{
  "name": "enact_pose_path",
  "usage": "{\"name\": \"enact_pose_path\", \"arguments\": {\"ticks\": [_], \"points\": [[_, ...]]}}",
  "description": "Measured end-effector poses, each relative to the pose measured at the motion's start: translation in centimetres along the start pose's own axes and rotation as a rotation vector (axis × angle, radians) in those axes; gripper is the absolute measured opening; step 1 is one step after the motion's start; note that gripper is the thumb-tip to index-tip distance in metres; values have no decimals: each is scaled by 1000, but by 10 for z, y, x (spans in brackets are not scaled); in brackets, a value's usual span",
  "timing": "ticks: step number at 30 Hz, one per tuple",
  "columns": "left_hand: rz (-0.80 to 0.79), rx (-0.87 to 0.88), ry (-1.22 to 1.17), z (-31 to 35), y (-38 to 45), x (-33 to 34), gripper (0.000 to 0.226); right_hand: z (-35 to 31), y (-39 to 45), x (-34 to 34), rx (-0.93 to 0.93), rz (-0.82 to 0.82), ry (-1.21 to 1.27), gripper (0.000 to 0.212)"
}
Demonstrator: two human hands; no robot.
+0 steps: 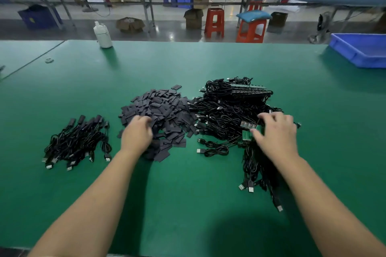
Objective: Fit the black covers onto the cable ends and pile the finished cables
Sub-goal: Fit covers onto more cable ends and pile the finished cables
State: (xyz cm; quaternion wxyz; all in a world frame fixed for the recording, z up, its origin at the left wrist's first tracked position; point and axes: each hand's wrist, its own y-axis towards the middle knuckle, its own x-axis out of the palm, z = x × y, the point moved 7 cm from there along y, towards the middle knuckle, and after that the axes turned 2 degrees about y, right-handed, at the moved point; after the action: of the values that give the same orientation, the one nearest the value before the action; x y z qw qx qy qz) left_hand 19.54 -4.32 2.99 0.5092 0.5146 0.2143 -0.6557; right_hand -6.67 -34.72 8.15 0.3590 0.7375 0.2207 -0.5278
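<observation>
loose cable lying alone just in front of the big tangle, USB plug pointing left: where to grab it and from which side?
Take the loose cable by its USB plug, coming from above and the left. The plug is rigid, lies flat on the green table and sticks out clear of the cable's coils, with bare table on its left. A grip across the plug's narrow sides probably works best; the coiled part lies close against the big tangle.

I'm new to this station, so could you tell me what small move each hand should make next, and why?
Probably pinch and lift: the left hand rests on the heap of black covers, and the right hand is on a green-ended cable in the unfinished tangle. Neither part looks lifted yet.
</observation>
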Motion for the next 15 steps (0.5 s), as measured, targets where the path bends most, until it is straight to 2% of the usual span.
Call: {"name": "enact_pose_path", "arguments": {"ticks": [3,5,9,12,13,15], "points": [[-66,174,-134,73,-15,12,27,31,19,3,90,-187,-76,50],[-144,244,-229,118,-31,25,27,34,23,10,72,-271,-30,37],[-260,333,-340,189,-60,47,28,23,23,10,34,-308,225,6],[-353,271,-465,222,-71,59,46,6,20,9,-52,-371,359,18],[-367,243,-499,230,-72,60,47,1,18,9,-81,-389,383,20],[-367,214,-519,238,-72,61,35,-5,16,9,-105,-403,392,20]]}}
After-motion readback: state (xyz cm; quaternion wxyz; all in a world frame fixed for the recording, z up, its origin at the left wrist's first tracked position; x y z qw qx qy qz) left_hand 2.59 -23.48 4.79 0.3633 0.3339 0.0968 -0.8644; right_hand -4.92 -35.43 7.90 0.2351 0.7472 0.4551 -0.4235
